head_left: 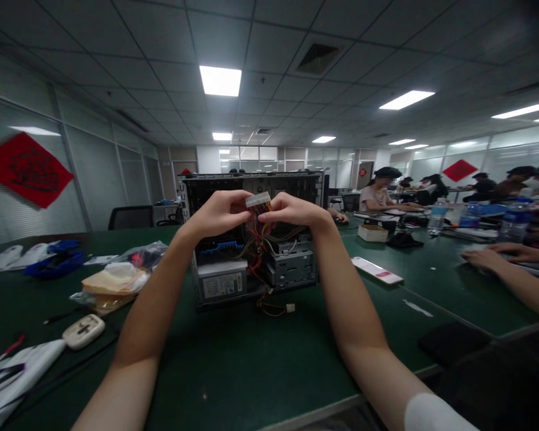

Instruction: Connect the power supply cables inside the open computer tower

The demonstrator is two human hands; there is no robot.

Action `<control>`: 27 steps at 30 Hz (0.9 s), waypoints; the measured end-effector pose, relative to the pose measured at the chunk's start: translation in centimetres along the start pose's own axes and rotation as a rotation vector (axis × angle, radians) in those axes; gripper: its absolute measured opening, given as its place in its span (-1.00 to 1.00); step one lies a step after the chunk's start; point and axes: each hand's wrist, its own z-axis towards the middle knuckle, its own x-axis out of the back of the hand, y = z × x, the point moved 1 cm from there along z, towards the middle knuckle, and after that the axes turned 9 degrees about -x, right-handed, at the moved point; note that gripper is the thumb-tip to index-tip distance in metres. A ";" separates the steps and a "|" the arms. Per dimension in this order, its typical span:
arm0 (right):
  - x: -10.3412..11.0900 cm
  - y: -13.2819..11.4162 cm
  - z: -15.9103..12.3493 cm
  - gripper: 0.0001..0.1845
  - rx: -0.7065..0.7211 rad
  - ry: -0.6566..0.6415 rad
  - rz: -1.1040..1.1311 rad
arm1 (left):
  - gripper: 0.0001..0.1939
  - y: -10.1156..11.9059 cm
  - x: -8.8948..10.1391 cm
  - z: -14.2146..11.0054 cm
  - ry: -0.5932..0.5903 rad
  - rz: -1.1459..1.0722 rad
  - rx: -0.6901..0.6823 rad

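A wide white power connector [257, 199] with a bundle of coloured wires [257, 224] is held up in front of an open computer case [251, 175]. My left hand [220, 211] pinches the connector's left side between thumb and fingers. From the other side, my right hand [294, 211] closes on the wires just below the connector. Lower left in the case sits a power supply [222, 281] with a label. A grey metal drive cage [294, 268] is at its lower right. A small white plug [290, 307] on thin wires hangs out onto the table.
On the green table [233, 371], a plastic bag with tissues [112, 280], a white power strip [84, 331] and blue items [56, 263] lie left. A phone [377, 270], a small box [372, 232] and bottles [438, 216] are right. A co-worker's hands [489, 257] rest at the right edge.
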 end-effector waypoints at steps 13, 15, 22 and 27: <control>-0.7 0.0 0.5 -0.66 0.048 -0.022 0.078 | -0.64 -0.1 -0.6 0.3 0.089 -0.130 0.050; -0.8 -0.2 0.7 -0.68 0.059 0.020 0.013 | -0.64 0.4 -0.6 0.3 0.124 -0.024 0.040; -0.8 -0.6 0.8 -0.70 0.066 0.102 -0.098 | -0.65 0.0 -0.9 0.3 0.149 0.246 0.029; -0.9 -0.4 0.8 -0.71 0.059 -0.006 0.016 | -0.64 -0.8 -0.5 0.2 0.043 -0.062 0.047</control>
